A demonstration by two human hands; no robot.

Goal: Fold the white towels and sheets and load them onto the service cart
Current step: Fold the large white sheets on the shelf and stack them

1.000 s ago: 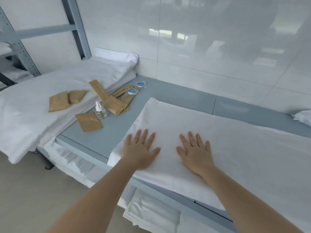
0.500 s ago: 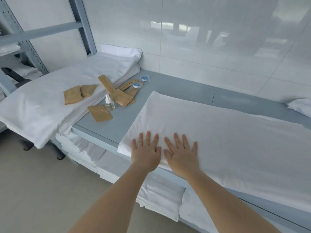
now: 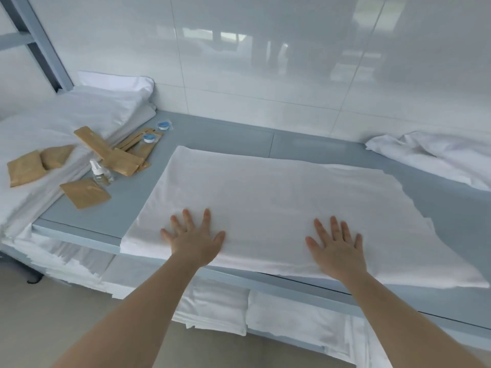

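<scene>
White sheet (image 3: 279, 197) overhanging table edge (image 3: 79, 236), left hand (image 3: 195, 241), right hand (image 3: 338, 251) flat

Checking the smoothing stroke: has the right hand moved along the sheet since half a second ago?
Yes. The right hand has slid rightward along the white sheet, away from the left hand, which stays near the sheet's left corner.

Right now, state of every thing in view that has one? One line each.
Left hand: open, flat, pressing the sheet.
Right hand: open, flat, pressing the sheet.
Sheet: folded, spread flat on the table, near edge hanging over.
Crumpled linen: unfolded, bunched at far right.
Spray bottle: upright, cap on.
Brown packets: sealed, scattered loose.
Stacked linen: folded, on the lower shelf.
</scene>
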